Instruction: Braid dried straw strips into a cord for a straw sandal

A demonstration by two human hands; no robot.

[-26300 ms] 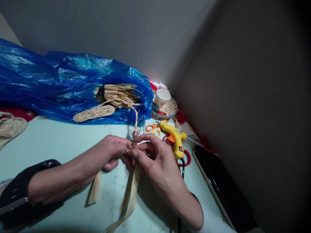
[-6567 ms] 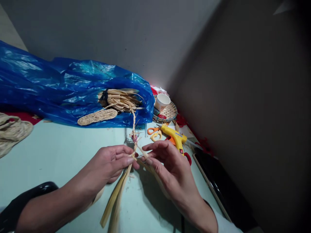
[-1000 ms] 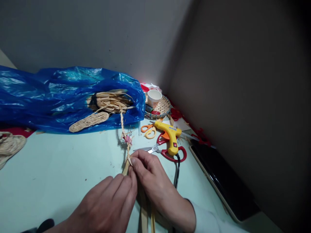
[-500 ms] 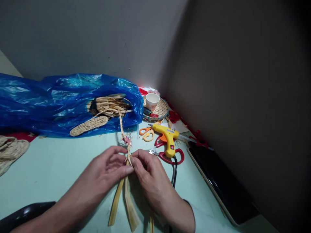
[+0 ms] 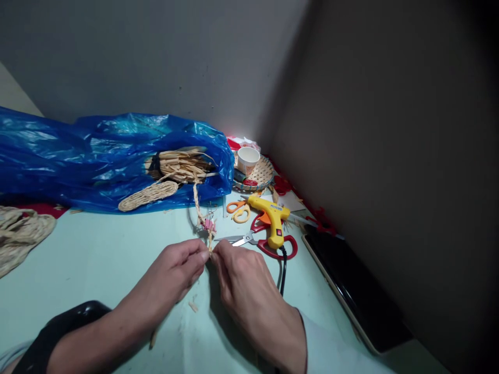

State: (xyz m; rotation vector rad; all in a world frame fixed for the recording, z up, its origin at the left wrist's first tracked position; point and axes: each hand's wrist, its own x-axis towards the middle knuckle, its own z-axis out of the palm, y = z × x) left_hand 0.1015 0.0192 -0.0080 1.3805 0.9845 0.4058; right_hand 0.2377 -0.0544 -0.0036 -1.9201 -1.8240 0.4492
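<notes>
A braid of pale dried plant strips (image 5: 197, 203) runs from the bundle toward me, with a pink binder clip (image 5: 209, 224) on it. Just below the clip, my left hand (image 5: 179, 272) pinches the braid's near end between thumb and fingers. My right hand (image 5: 253, 296) meets it there, back of the hand up, fingertips closed on the same spot. The loose strips are mostly hidden by the hands; one strip end (image 5: 153, 339) shows under my left forearm. Red-handled scissors (image 5: 249, 238) lie open, blades just beyond my right fingers.
A yellow glue gun (image 5: 273, 213) lies over the scissors, near orange-handled scissors (image 5: 238, 210). Behind are a paper cup (image 5: 248, 160) and woven basket (image 5: 266, 169). A blue plastic bag (image 5: 117, 156) holds a strip bundle (image 5: 183, 163); a woven sole shape (image 5: 148, 196) rests against it. A black tablet-like device (image 5: 354, 291) lies right.
Strips that hung between my hands half a second ago are out of sight. My left fingers have closed at the braid's end, and my right hand has rolled over. Earlier, the braiding was nearer the clip.
</notes>
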